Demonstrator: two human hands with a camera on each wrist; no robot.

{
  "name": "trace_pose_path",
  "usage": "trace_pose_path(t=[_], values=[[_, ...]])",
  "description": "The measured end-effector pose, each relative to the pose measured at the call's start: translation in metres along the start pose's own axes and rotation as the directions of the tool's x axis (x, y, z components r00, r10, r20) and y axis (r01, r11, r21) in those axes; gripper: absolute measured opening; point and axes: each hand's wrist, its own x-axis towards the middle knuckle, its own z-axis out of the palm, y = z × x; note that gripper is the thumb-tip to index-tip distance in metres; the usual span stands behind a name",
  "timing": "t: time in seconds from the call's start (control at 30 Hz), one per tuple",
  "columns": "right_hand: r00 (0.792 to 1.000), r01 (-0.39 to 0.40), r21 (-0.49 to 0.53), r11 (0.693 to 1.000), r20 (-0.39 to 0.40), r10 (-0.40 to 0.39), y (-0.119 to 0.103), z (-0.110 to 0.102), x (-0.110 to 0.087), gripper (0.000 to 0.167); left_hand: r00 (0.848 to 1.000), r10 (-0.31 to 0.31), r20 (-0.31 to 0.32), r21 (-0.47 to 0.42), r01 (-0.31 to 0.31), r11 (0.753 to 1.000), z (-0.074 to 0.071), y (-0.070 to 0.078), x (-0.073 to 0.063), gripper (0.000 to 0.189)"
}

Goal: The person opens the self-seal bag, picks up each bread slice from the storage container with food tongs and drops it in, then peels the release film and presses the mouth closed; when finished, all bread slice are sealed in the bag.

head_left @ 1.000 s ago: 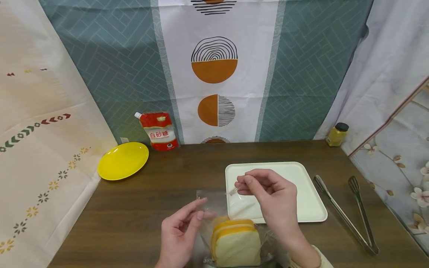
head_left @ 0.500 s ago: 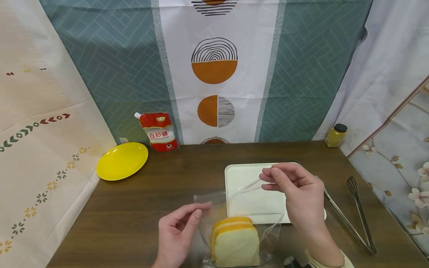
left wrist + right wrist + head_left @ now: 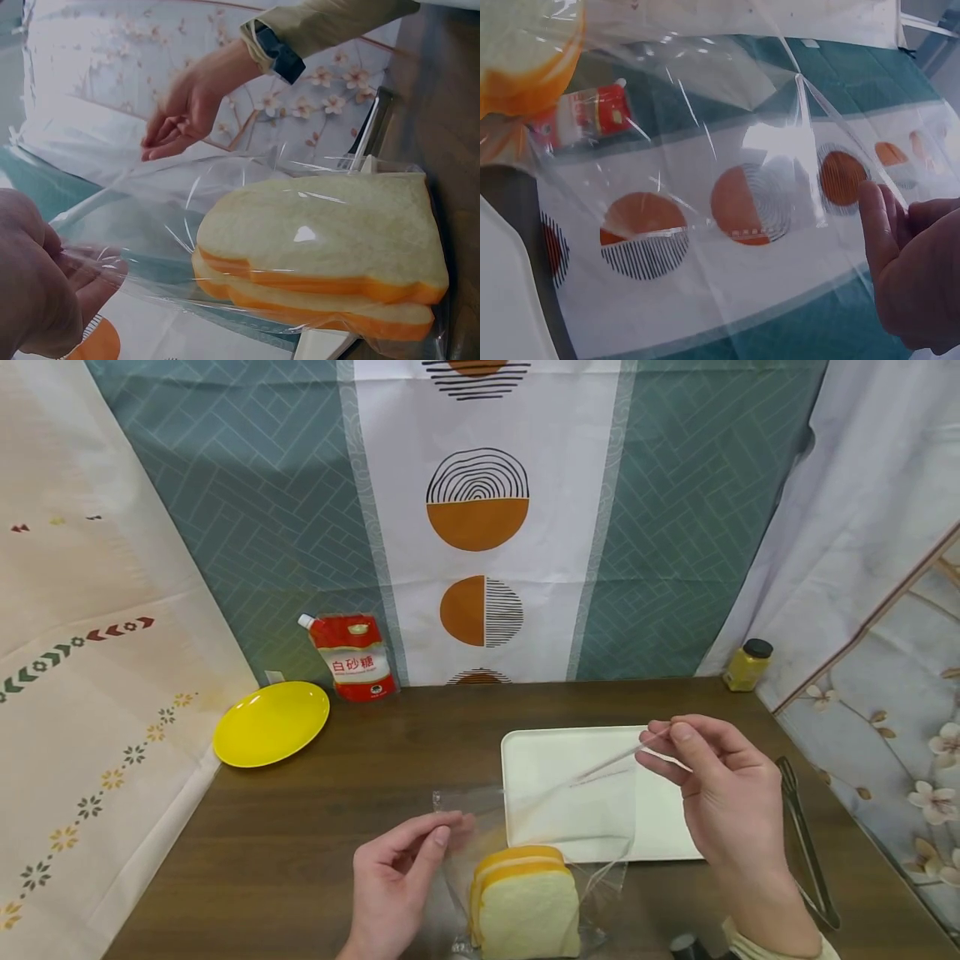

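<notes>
Slices of bread [image 3: 528, 914] with orange crusts stand inside a clear plastic bag [image 3: 609, 847] near the table's front edge. At the bag's upper left, my left hand [image 3: 393, 877] pinches the film between thumb and fingers. My right hand [image 3: 731, 789] is raised over the right end of the white tray [image 3: 547, 747], gripping the end of a thin clear strip [image 3: 611, 762] with thumb and fingertips. That strip stretches taut down to the bag's upper part. In the left wrist view, fingers [image 3: 97, 289] of my left hand show through the film.
Metal tongs [image 3: 806, 843] lie right of the tray, partly behind my right hand. A yellow plate [image 3: 270, 724] and a red sugar pouch [image 3: 356, 656] stand at the back left. A black-lidded yellow jar [image 3: 747, 668] is at the back right corner.
My right hand has moved right and slightly up, drawing the strip out longer across the tray. The left hand has shifted slightly left and stays at the bag's edge.
</notes>
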Motion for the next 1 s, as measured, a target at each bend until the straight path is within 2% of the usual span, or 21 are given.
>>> trace_pose_path(t=[0.1,0.2,0.27,0.37,0.57,0.77,0.93,1.0], values=[[1.000,-0.013,0.083,0.996,0.027,0.011,-0.001,-0.010,0.004,0.022,0.999,0.023,0.023,-0.026,-0.022,0.999,-0.001,-0.001,0.000,0.023],[0.999,-0.039,0.150,0.988,0.034,0.034,-0.004,-0.018,0.006,0.023,1.000,-0.011,0.027,-0.036,0.012,0.999,-0.001,0.000,0.001,0.021],[0.998,-0.058,0.176,0.983,0.008,0.058,-0.006,-0.022,0.008,0.023,0.999,-0.045,0.018,-0.033,0.046,0.998,-0.001,0.001,0.001,0.019],[0.994,-0.088,0.198,0.976,-0.053,0.100,-0.010,-0.029,0.010,0.020,0.999,-0.051,0.013,-0.029,0.052,0.998,-0.001,0.000,0.002,0.019],[0.984,-0.118,0.282,0.952,-0.097,0.151,-0.017,-0.050,0.016,0.019,1.000,-0.013,0.012,-0.042,0.013,0.999,-0.002,-0.004,0.000,0.027],[0.981,-0.107,0.368,0.924,-0.113,0.159,-0.029,-0.076,0.020,0.021,1.000,-0.027,0.014,-0.039,0.028,0.999,-0.002,-0.002,0.000,0.027],[0.980,-0.082,0.451,0.889,-0.124,0.154,-0.036,-0.096,0.021,0.025,0.995,-0.095,0.002,-0.011,0.095,0.995,-0.003,0.002,0.000,0.024],[0.982,-0.072,0.481,0.874,-0.121,0.147,-0.038,-0.103,0.022,0.027,0.997,-0.072,0.008,-0.017,0.073,0.997,-0.003,0.001,-0.001,0.024]])
